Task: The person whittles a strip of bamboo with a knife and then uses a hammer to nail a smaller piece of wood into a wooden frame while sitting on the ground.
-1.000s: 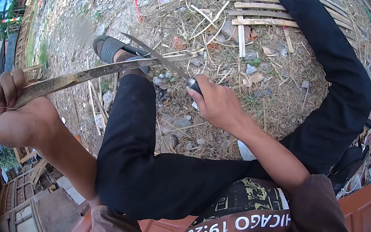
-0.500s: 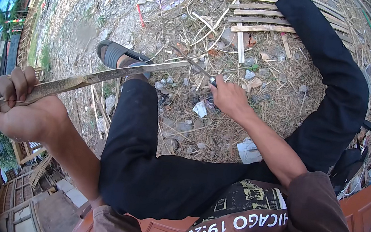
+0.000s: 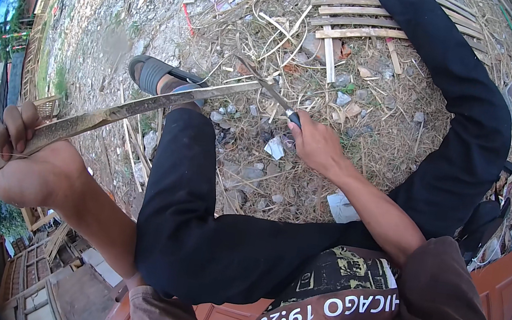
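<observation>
A long bamboo strip (image 3: 126,109) slants across from the left, rising away toward the middle of the view. Its near end is wrapped in the fingers of my left hand (image 3: 39,162). My right hand (image 3: 321,146) is closed around the dark handle of a knife (image 3: 276,96). The narrow blade points away and to the left, crossing the strip close to its far end. Whether the edge is biting into the bamboo cannot be made out. Part of the strip passes over the sandalled foot (image 3: 156,75) beyond my left knee.
Slatted bamboo pieces (image 3: 361,19) lie at the far right beside my outstretched leg. Thin curled shavings, stones and litter are strewn over the dry ground. A white crumpled scrap (image 3: 275,148) lies between my legs. Reddish-brown wooden panelling (image 3: 504,280) is under and beside me.
The knife and my right hand have shifted slightly toward me. My left hand, still gripping the bamboo strip, has moved a little left.
</observation>
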Tool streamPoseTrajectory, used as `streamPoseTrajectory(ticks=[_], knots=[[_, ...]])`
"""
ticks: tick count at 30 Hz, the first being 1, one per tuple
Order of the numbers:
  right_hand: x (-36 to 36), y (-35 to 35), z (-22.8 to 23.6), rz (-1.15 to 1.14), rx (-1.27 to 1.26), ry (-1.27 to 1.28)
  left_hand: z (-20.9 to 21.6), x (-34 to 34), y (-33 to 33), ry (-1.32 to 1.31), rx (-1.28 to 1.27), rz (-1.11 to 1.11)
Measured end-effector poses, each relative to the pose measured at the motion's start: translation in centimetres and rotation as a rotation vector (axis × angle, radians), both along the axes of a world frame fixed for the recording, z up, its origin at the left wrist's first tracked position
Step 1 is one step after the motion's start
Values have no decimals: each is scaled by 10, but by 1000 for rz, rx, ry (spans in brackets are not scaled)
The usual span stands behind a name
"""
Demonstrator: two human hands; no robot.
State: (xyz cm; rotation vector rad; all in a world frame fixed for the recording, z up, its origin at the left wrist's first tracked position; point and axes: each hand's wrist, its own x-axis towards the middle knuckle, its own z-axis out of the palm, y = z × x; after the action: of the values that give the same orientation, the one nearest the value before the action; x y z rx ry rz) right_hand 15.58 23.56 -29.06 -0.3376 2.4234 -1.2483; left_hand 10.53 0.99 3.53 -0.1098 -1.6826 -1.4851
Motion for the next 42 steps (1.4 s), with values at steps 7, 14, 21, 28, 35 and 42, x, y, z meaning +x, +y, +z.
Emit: streamPoseTrajectory(ticks=[7, 14, 21, 28, 35, 42], knots=[[-14, -5, -17, -32, -85, -130, 2, -3, -9, -36, -16, -98], [-14, -6, 47, -83, -292, -174, 0, -1, -11, -83, -16, -71], [-10, 2, 7, 38, -19, -124, -4, -4, -1, -57, 5, -90], [-8, -2, -1, -8, 24, -195, -2, -7, -2, -89, 12, -137], [-15, -3, -10, -71, -151, -408, -3, -10, -14, -162, 88, -195], [-17, -1, 10, -67, -205, -365, -5, -14, -6, -156, 120, -131]])
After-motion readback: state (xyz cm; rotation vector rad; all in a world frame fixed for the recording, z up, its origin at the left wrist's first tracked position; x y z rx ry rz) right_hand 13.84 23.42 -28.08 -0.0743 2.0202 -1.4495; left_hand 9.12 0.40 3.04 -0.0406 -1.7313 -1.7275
